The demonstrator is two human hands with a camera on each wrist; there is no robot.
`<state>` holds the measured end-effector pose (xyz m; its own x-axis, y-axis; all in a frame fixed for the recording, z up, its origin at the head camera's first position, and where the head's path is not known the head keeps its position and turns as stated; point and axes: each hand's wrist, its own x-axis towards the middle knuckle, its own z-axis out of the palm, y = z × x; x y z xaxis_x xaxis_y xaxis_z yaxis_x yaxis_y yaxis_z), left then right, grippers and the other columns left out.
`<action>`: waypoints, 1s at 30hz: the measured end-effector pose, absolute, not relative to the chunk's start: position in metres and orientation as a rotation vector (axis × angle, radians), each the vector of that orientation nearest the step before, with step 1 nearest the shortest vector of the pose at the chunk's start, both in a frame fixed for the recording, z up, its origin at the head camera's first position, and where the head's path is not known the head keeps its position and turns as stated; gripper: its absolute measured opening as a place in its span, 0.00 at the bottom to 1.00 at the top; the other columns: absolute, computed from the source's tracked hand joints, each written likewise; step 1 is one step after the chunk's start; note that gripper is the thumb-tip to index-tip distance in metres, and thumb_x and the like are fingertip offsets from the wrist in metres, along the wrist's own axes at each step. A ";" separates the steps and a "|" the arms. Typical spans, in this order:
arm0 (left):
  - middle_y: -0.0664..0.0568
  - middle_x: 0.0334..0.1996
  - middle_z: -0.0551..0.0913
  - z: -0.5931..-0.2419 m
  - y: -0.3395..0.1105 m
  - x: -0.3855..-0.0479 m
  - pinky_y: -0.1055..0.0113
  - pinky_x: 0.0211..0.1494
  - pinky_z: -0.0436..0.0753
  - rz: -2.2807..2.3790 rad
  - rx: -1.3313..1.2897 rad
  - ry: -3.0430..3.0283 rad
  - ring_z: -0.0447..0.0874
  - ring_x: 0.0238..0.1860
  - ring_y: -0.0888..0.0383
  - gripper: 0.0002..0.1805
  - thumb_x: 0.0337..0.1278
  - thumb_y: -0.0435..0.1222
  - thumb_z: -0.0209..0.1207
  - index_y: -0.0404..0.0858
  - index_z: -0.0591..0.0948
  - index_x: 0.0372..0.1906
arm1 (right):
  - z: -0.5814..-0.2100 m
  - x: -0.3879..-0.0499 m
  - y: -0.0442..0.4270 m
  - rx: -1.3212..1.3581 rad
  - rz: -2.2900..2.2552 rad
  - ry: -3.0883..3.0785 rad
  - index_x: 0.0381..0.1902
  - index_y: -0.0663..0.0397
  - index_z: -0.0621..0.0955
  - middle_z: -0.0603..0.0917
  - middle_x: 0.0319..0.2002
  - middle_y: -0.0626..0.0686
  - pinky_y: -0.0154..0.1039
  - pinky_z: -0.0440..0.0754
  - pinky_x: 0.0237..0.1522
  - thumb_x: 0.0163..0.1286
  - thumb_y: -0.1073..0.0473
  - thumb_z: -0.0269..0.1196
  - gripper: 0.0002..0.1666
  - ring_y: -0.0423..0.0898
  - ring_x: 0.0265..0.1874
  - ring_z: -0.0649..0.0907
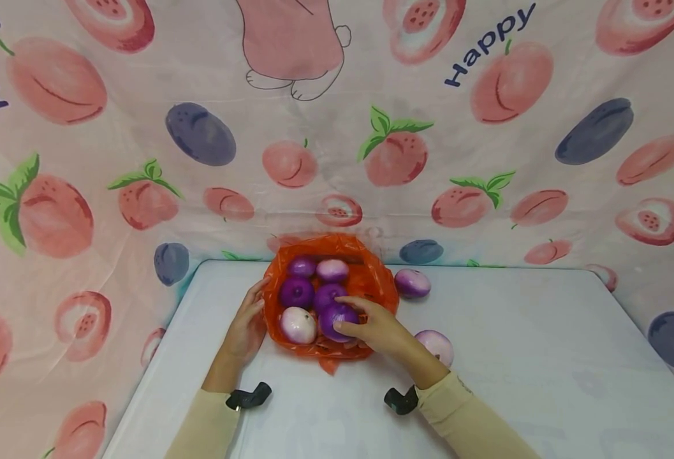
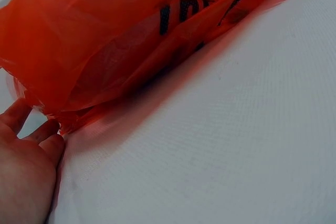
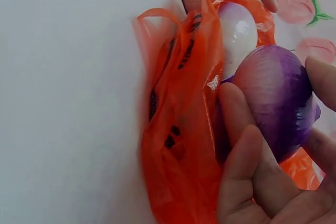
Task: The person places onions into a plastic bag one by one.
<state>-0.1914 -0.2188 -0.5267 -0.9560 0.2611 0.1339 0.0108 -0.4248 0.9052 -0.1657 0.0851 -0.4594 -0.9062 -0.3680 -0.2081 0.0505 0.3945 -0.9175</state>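
Purple onion (image 1: 333,319) was pinched in the right grip (image 1: 378,326) at an orange bag (image 1: 384,275), left grip (image 1: 247,328) kinda spread against its 9 o'clock side.

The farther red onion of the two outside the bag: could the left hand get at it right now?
Probably not directly: the left hand is across the orange plastic bag from the farther red onion, so it would have to reach over or around.
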 end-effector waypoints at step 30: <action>0.56 0.77 0.60 -0.527 -0.220 -0.193 0.73 0.72 0.73 2.467 0.319 1.652 0.61 0.77 0.56 0.30 0.77 0.37 0.45 0.46 0.58 0.79 | -0.479 -0.169 0.073 -0.215 -1.493 2.240 0.72 0.39 0.73 0.69 0.71 0.62 0.42 0.90 0.33 0.69 0.49 0.69 0.35 0.49 0.24 0.88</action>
<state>-0.1926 -0.2200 -0.5275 -0.9652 0.2456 0.0895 -0.0108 -0.3796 0.9251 -0.1688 0.0735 -0.4793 -0.8922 -0.3616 -0.2705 0.1106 0.4058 -0.9072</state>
